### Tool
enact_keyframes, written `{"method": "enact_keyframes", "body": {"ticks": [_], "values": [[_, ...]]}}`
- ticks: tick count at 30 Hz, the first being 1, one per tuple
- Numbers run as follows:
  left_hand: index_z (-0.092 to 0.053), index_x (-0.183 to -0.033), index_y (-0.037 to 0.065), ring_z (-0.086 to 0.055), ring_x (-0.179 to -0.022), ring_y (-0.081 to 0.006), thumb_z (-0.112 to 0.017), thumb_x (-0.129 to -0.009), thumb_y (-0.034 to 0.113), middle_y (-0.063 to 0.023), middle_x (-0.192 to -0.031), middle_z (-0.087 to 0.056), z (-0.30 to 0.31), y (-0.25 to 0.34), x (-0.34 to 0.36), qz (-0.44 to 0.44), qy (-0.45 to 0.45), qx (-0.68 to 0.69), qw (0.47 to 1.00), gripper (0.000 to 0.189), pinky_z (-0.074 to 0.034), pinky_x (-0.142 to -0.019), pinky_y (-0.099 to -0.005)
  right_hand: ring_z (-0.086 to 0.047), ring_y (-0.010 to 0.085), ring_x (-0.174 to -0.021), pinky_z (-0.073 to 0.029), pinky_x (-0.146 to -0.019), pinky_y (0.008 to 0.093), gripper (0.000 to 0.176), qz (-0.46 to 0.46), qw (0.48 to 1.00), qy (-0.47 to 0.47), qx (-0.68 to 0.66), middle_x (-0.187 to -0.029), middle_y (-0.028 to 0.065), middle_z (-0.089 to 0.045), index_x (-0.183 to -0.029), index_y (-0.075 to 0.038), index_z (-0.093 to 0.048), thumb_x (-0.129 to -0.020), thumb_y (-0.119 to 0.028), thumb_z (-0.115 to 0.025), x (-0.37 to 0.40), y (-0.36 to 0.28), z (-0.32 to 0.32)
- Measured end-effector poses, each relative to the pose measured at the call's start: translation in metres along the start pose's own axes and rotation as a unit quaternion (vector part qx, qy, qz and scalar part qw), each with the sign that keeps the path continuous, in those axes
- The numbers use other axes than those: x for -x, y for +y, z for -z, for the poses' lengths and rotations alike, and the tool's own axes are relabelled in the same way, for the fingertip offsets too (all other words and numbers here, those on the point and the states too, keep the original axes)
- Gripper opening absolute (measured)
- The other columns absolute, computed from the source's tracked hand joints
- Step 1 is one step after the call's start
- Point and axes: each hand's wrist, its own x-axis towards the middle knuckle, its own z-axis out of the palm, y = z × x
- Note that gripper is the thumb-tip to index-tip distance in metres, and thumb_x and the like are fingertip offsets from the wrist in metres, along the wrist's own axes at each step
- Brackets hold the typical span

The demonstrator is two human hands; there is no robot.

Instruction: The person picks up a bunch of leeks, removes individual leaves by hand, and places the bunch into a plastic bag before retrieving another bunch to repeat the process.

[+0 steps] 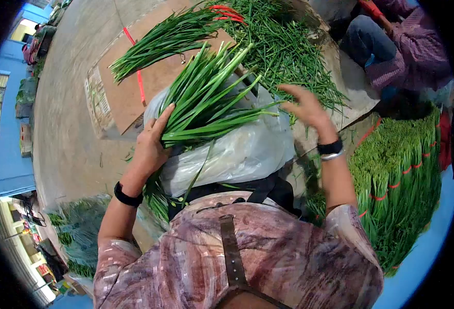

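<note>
A loose bunch of long green leaves that look like garlic chives (206, 98) lies across my lap, on a white plastic sheet (237, 157). My left hand (154, 141) grips the bunch at its left side, thumb and fingers around the leaves. Just right of the bunch, my right hand (307, 109) is raised with its fingers apart and nothing visible in it. A few leaf ends stick out toward its fingers. Some stray leaves hang over the sheet's front edge.
Ahead, more chives lie on a brown board (157, 77) with red ties (140, 85). Beyond my right hand is a heap of loose green trimmings (288, 56). Red-banded bunches (399, 190) stand at the right, below another person (417, 49). Plastic-covered greens (85, 232) sit lower left.
</note>
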Motion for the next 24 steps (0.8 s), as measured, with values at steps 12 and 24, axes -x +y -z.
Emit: {"method": "enact_keyframes", "body": {"ticks": [12,24], "values": [[-0.033,-0.138,0.019,-0.049,-0.113,-0.0388,-0.069,-0.061,-0.003,-0.0213,-0.126,-0.048,0.01,0.002,0.003,0.041,-0.048,-0.004,0.998,0.088,-0.042,-0.094,-0.0407,-0.061,0.0331,-0.083,-0.049,-0.069,0.0391,0.023,-0.337,0.857,0.036,0.388,-0.093,0.0197,-0.063,-0.096,-0.002,-0.065,-0.078,-0.016,-0.062,0.02,0.113,0.056],[-0.036,-0.137,0.022,-0.056,-0.08,-0.0371,-0.072,-0.056,-0.002,-0.0161,-0.089,-0.051,0.003,0.004,0.005,-0.006,0.023,-0.009,1.0,0.091,-0.047,-0.07,-0.042,-0.054,0.0103,-0.064,-0.044,-0.06,0.0269,0.017,-0.028,0.975,-0.188,-0.113,-0.071,0.0046,-0.063,-0.08,0.003,-0.064,-0.076,-0.014,-0.067,-0.073,-0.043,-0.028]]}}
